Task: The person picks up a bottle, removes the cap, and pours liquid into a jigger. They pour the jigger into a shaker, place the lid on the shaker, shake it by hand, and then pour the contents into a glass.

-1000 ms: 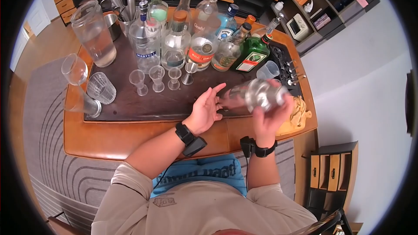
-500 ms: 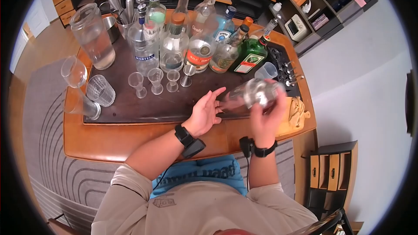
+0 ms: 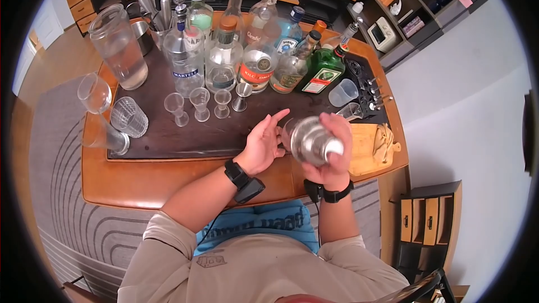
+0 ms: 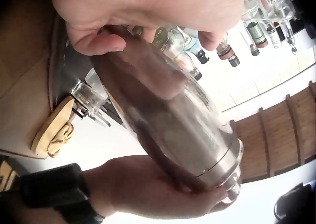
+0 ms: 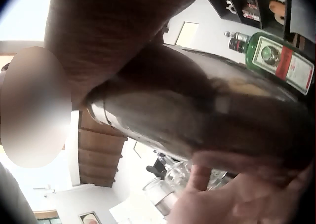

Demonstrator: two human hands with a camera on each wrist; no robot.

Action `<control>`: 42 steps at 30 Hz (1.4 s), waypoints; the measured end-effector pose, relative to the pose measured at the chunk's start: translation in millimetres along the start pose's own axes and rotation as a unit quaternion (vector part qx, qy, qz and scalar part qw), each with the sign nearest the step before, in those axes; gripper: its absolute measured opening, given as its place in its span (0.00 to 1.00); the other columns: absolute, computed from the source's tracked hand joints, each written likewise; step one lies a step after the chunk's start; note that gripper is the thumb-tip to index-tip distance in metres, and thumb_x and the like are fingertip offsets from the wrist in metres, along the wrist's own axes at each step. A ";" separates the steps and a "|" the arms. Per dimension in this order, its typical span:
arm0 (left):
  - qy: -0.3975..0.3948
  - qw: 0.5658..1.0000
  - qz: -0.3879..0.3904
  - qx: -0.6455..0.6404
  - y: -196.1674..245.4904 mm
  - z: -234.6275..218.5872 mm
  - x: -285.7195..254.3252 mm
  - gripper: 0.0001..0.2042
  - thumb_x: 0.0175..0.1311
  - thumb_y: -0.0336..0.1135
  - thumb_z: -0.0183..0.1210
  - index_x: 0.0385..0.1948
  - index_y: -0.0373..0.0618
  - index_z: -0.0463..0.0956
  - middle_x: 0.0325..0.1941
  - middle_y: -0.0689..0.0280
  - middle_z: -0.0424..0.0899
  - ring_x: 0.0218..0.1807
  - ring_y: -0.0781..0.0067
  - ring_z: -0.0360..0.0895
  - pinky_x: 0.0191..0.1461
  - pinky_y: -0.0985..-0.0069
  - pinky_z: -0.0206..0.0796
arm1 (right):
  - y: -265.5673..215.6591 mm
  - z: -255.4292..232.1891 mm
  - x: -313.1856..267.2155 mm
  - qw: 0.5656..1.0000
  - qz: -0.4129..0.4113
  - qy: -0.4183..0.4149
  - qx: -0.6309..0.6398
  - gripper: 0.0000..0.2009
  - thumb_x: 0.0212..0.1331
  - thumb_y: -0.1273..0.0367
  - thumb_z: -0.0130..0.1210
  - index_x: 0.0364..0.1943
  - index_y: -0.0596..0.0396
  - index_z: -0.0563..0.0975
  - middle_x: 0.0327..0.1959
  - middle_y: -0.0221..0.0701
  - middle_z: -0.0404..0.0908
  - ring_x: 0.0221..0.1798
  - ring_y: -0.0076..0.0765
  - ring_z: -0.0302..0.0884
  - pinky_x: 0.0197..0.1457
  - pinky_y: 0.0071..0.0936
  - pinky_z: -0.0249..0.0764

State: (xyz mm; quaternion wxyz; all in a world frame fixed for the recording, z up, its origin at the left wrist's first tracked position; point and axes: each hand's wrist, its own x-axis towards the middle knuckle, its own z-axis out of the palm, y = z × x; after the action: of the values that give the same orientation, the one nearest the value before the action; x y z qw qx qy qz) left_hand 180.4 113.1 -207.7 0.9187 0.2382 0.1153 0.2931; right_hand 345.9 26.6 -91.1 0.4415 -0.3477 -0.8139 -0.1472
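A shiny metal cocktail shaker (image 3: pixel 310 139) is held tilted over the near part of the table, its capped end toward the person. The right hand (image 3: pixel 335 157) grips it around the cap and shoulder, with fingers along the far side. At the base end, the left hand (image 3: pixel 261 145) holds the shaker with its thumb and fingertips, one finger stretched out. In the left wrist view the long polished body (image 4: pixel 173 110) runs from the left thumb down to the right palm. The right wrist view has the shaker's side (image 5: pixel 197 110) between both hands.
Several liquor bottles, among them a green one (image 3: pixel 325 71), crowd the table's far side. Small measuring cups (image 3: pixel 200 104) and a metal jigger (image 3: pixel 242 97) stand before them. A water pitcher (image 3: pixel 120 50) and glasses (image 3: pixel 130 116) are leftward; a wooden board (image 3: pixel 368 151) lies right.
The right hand and the shaker's capped end have swung left and toward the person, uncovering a small glass and more of the wooden board. The left hand stays nearly in place.
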 end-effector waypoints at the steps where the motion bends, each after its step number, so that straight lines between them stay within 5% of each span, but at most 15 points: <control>1: 0.000 1.000 -0.001 0.000 0.7 -1.4 -0.7 0.39 0.79 0.69 0.41 0.85 0.57 0.56 0.58 0.67 0.75 0.53 0.72 0.71 0.37 0.80 0.53 | 5.4 1.7 -6.6 0.999 0.020 0.035 0.015 0.39 0.64 0.64 0.67 0.79 0.29 0.61 0.72 0.54 0.71 0.69 0.62 0.76 0.69 0.59 0.73; 3: -0.024 0.999 -0.009 0.024 2.4 -5.2 -1.9 0.40 0.79 0.69 0.41 0.85 0.56 0.56 0.64 0.65 0.76 0.57 0.72 0.73 0.40 0.79 0.57 | 5.3 7.0 -7.0 0.996 0.039 0.068 0.030 0.39 0.66 0.64 0.66 0.79 0.30 0.61 0.71 0.55 0.72 0.69 0.62 0.76 0.69 0.59 0.73; 5: -0.018 0.999 -0.015 0.022 1.2 -5.3 -3.2 0.40 0.79 0.69 0.41 0.85 0.56 0.56 0.66 0.64 0.76 0.58 0.71 0.73 0.40 0.79 0.58 | -2.6 16.5 -3.0 0.897 0.352 0.265 0.030 0.38 0.64 0.65 0.66 0.79 0.32 0.61 0.70 0.55 0.73 0.68 0.64 0.77 0.69 0.58 0.73; 8: -0.014 0.999 -0.021 0.020 1.3 1.1 -4.9 0.39 0.79 0.69 0.41 0.84 0.57 0.57 0.63 0.65 0.75 0.56 0.72 0.73 0.40 0.79 0.56 | -3.9 27.5 -12.8 0.948 0.268 0.169 -0.014 0.39 0.61 0.66 0.67 0.77 0.35 0.62 0.69 0.55 0.73 0.66 0.64 0.77 0.68 0.57 0.74; 12: 0.005 1.000 0.013 -0.017 0.5 11.7 -0.9 0.38 0.79 0.69 0.41 0.84 0.59 0.58 0.60 0.66 0.74 0.55 0.74 0.71 0.40 0.79 0.55 | -4.5 6.8 -3.5 0.999 -0.003 -0.019 0.051 0.36 0.59 0.55 0.73 0.73 0.20 0.68 0.68 0.51 0.77 0.66 0.66 0.79 0.64 0.60 0.77; 16: -0.012 0.999 -0.014 0.040 4.8 4.0 -6.4 0.39 0.79 0.69 0.41 0.84 0.55 0.57 0.71 0.65 0.75 0.58 0.73 0.73 0.39 0.80 0.56 | 12.4 28.1 -16.9 0.951 0.215 0.201 0.097 0.37 0.69 0.64 0.64 0.79 0.46 0.59 0.74 0.54 0.70 0.72 0.55 0.74 0.71 0.49 0.75; 19: -0.012 0.999 -0.022 0.043 3.3 2.1 -4.9 0.40 0.79 0.69 0.40 0.84 0.54 0.57 0.71 0.64 0.76 0.58 0.73 0.74 0.39 0.80 0.57 | -6.0 29.5 -1.0 0.912 0.332 0.234 0.057 0.38 0.68 0.67 0.64 0.79 0.54 0.57 0.76 0.54 0.66 0.75 0.55 0.70 0.74 0.47 0.72; 23: -0.019 1.000 -0.004 0.013 -1.0 4.5 -0.4 0.40 0.78 0.70 0.41 0.84 0.55 0.57 0.65 0.65 0.76 0.57 0.72 0.73 0.39 0.80 0.56 | 0.5 2.0 5.9 0.998 -0.040 -0.020 0.036 0.40 0.66 0.59 0.69 0.79 0.33 0.59 0.69 0.54 0.75 0.69 0.62 0.78 0.67 0.59 0.77; 24: -0.011 1.000 0.010 0.004 -2.3 4.3 -0.7 0.41 0.78 0.71 0.41 0.84 0.56 0.57 0.63 0.65 0.76 0.56 0.71 0.73 0.39 0.80 0.56 | 6.8 7.3 0.6 0.998 -0.038 -0.020 0.037 0.40 0.66 0.59 0.69 0.79 0.33 0.59 0.69 0.54 0.75 0.69 0.62 0.78 0.67 0.59 0.77; 28: -0.015 0.999 -0.010 0.041 4.0 2.5 -3.5 0.40 0.78 0.71 0.41 0.84 0.56 0.57 0.62 0.65 0.76 0.56 0.70 0.73 0.39 0.80 0.56 | 15.5 24.0 -14.5 0.977 0.110 0.165 0.078 0.41 0.65 0.65 0.68 0.80 0.41 0.58 0.69 0.55 0.74 0.68 0.58 0.77 0.68 0.53 0.77; 30: 0.012 0.999 -0.020 0.038 5.1 5.3 -5.1 0.41 0.78 0.71 0.40 0.84 0.56 0.57 0.60 0.65 0.77 0.54 0.69 0.73 0.38 0.80 0.56 | 0.0 25.5 2.8 0.898 0.336 0.269 0.095 0.40 0.64 0.72 0.65 0.79 0.48 0.57 0.70 0.55 0.72 0.69 0.56 0.76 0.70 0.50 0.75; 34: -0.002 0.999 -0.016 0.031 4.7 6.7 -5.2 0.41 0.78 0.72 0.40 0.84 0.57 0.57 0.60 0.65 0.76 0.53 0.70 0.71 0.38 0.80 0.56 | 17.0 4.9 -3.8 0.996 0.011 0.050 0.076 0.41 0.59 0.73 0.66 0.78 0.50 0.59 0.71 0.52 0.72 0.71 0.58 0.74 0.70 0.51 0.74; 36: 0.007 0.999 -0.018 0.037 4.5 3.5 -4.7 0.41 0.77 0.72 0.41 0.84 0.57 0.57 0.60 0.66 0.76 0.53 0.71 0.70 0.37 0.80 0.55 | 24.0 1.6 -1.2 0.992 -0.023 0.033 0.122 0.41 0.60 0.72 0.66 0.78 0.49 0.59 0.71 0.50 0.72 0.69 0.54 0.75 0.70 0.47 0.74; 39: 0.009 0.999 -0.031 0.033 1.1 2.6 -4.4 0.41 0.77 0.72 0.41 0.84 0.57 0.57 0.60 0.67 0.75 0.53 0.72 0.69 0.37 0.80 0.55 | 8.3 8.3 6.1 0.880 0.371 0.265 0.130 0.38 0.63 0.76 0.62 0.78 0.53 0.58 0.71 0.46 0.71 0.65 0.43 0.74 0.71 0.40 0.73; 42: 0.000 0.999 -0.036 0.025 0.3 2.4 -4.5 0.39 0.78 0.71 0.40 0.84 0.60 0.59 0.62 0.66 0.69 0.51 0.70 0.63 0.40 0.79 0.53 | 4.8 11.3 0.0 0.904 0.362 0.215 0.074 0.38 0.65 0.76 0.61 0.78 0.54 0.57 0.72 0.48 0.71 0.67 0.44 0.74 0.72 0.40 0.72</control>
State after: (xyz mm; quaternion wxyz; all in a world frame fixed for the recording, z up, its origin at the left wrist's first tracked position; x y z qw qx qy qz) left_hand 177.5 109.8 -205.1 0.9225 0.2567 0.1306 0.2571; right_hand 342.2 36.2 -97.8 0.6532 -0.5446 -0.5260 0.0122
